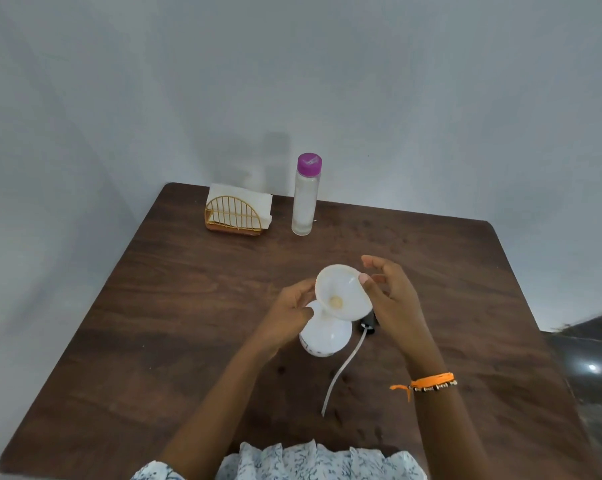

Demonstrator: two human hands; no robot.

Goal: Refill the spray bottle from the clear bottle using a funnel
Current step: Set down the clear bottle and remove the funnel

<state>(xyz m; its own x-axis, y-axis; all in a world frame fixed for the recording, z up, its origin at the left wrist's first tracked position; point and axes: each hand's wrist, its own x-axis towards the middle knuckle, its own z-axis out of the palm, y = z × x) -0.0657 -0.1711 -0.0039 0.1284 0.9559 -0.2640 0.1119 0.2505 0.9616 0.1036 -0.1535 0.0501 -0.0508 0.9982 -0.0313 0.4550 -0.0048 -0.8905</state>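
Dark wooden surface (431,271) against a grey wall: white spray bottle (325,336) stood mid-surface with the funnel (341,292) tilted at its neck, left hand (292,313) gripping the neck, right hand (393,299) pinching the funnel rim, clear bottle (305,199) upright, capped, far back.
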